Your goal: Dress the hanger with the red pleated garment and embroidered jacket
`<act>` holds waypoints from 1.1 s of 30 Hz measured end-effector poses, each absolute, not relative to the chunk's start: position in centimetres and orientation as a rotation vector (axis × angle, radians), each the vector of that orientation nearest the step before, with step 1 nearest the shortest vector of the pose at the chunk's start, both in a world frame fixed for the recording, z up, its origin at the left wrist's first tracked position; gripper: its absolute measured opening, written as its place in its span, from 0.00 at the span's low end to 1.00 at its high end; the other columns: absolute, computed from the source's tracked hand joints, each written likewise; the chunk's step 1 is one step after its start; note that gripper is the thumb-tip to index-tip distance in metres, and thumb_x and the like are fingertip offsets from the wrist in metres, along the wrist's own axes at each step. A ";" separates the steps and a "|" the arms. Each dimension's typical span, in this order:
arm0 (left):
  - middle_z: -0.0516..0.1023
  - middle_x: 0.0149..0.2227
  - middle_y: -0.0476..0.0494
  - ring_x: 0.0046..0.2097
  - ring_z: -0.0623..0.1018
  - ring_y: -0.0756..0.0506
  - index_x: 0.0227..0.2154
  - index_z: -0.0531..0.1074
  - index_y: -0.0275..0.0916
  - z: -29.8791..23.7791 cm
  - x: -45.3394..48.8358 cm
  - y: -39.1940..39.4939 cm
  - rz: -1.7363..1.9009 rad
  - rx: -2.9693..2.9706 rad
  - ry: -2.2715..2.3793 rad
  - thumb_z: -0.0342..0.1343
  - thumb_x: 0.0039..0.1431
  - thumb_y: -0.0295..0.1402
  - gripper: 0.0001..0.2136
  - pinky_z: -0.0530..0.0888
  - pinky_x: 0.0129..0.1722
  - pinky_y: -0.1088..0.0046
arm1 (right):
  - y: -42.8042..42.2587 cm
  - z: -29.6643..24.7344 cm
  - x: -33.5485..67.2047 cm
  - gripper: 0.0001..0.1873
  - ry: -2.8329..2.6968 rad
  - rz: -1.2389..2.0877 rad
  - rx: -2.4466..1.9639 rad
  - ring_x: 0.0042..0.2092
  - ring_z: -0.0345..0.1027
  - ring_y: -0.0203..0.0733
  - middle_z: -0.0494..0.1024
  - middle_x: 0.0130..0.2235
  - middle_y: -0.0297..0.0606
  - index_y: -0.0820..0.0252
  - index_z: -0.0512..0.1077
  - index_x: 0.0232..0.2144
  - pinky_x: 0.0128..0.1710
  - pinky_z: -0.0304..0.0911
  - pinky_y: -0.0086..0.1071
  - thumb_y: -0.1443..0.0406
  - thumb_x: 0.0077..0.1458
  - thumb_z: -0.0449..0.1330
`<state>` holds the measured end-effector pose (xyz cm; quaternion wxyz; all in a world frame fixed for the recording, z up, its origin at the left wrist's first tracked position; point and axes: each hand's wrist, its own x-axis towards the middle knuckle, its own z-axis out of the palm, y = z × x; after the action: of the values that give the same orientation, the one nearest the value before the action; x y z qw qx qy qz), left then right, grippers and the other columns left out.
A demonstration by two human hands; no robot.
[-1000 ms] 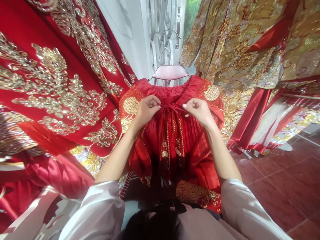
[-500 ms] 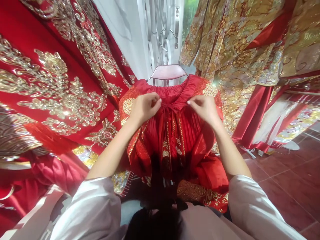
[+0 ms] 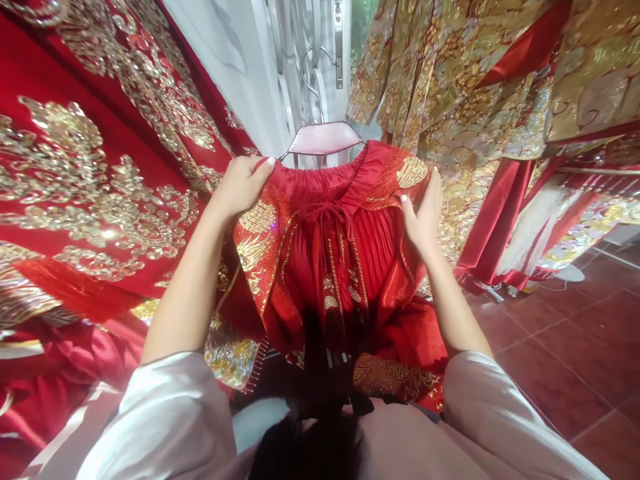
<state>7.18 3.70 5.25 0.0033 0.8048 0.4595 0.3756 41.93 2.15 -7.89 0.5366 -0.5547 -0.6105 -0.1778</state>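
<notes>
A red embroidered dress (image 3: 345, 240) hangs in front of me on a wire hanger with a pale pink top (image 3: 327, 139). It has a gathered neckline, a small tied bow (image 3: 339, 212), pleats and gold-patterned shoulder panels. My left hand (image 3: 241, 188) is closed over its left shoulder, thumb along the top edge and the other fingers partly hidden behind. On the opposite shoulder my right hand (image 3: 424, 215) grips the outer edge, its thumb at the front and the fingers round the side. The lower part of the dress lies in dark shadow.
Red cloth with gold beading (image 3: 105, 193) hangs close on the left. Gold patterned garments (image 3: 465, 87) hang on the right above a red tiled floor (image 3: 565, 347). Behind the hanger are white bars (image 3: 287, 73) and a door edge with a lock plate (image 3: 339, 40).
Both hands have moved apart from the neckline to the two shoulders of the dress and closed on them. The left shoulder panel is spread wider. The view has shifted slightly.
</notes>
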 end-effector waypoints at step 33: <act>0.47 0.17 0.53 0.22 0.50 0.51 0.14 0.48 0.41 4.1 6.1 5.5 1.501 2.470 1.323 0.48 0.63 0.35 0.23 0.50 0.25 0.69 | 5.1 4.7 42.8 0.23 -2.119 -0.075 -1.051 0.27 0.55 0.34 0.59 0.20 0.31 0.60 0.62 0.21 0.30 0.55 0.30 0.48 0.55 0.55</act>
<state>6.15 5.49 4.12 -0.0185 0.7769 0.4161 0.4722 42.84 5.14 4.67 0.3781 -0.4112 -0.8289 -0.0295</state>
